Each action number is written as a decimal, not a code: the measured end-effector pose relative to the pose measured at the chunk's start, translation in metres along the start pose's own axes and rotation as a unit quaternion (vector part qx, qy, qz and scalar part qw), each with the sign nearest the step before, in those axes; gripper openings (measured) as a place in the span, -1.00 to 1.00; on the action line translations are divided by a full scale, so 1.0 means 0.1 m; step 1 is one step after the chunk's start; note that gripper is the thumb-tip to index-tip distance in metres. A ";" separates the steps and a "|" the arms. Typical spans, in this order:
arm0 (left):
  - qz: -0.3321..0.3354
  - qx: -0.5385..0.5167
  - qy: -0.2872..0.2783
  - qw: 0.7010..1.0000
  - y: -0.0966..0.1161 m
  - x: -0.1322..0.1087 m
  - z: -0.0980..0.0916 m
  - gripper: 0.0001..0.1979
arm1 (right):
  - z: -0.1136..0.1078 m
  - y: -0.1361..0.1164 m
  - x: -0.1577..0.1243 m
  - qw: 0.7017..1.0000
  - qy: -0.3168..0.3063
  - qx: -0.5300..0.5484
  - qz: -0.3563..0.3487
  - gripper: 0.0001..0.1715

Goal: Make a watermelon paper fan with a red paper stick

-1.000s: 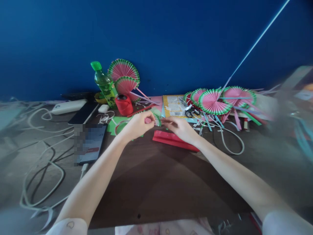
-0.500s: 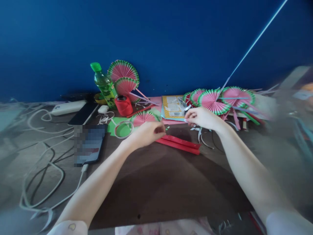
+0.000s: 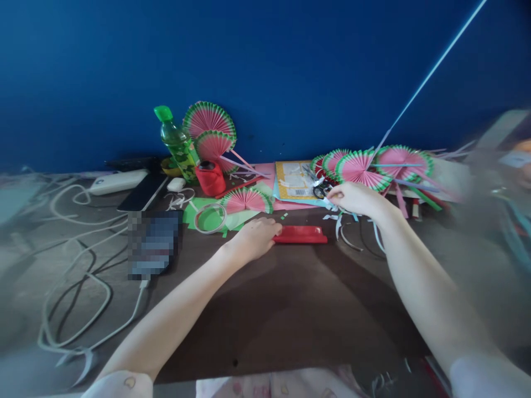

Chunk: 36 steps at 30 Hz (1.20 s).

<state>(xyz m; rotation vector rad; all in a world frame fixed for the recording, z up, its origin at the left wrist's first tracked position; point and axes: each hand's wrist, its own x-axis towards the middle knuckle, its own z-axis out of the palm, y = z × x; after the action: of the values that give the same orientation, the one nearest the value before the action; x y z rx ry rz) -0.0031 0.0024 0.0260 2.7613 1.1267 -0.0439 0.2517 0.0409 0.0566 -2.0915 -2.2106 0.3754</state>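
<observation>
Folded red paper (image 3: 302,234) lies on the worktop (image 3: 265,315), its nine-o'clock end clamped by the left hand (image 3: 259,236); whether the right hand (image 3: 348,198), at two o'clock near scissors (image 3: 322,192), is closed cannot be told.

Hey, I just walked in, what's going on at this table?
Someone is working among paper crafts. Their left hand holds the left end of a red strip. Their right hand is beside the scissors; whether it grips anything is hard to tell. A pleated pink-and-green fan lies just beyond the left hand, and more fans are near the blue wall.
</observation>
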 end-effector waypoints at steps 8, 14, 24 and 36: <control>-0.033 -0.008 0.008 0.999 0.04 -0.09 0.01 -0.77 | 0.00 -0.09 -0.08 0.990 0.109 -0.055 0.068 -0.81; -0.061 -0.037 0.056 0.996 0.05 -0.28 0.08 -0.81 | -0.01 -0.02 -0.07 0.995 0.091 0.032 -0.024 -0.77; -0.085 0.090 0.090 0.988 0.12 -0.43 0.19 -0.86 | 0.31 -0.84 -0.47 0.949 -0.070 0.102 -0.289 -0.82; -0.076 -0.022 0.104 0.991 0.17 -0.63 0.29 -0.87 | 0.71 -0.66 -0.70 0.955 -0.023 0.104 -0.278 -0.84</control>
<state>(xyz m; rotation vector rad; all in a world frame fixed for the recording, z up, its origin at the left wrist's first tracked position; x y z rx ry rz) -0.0350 -0.0578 0.0056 2.6851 1.3686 0.2528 0.1766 -0.0405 0.0106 -1.2947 -2.5223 0.5756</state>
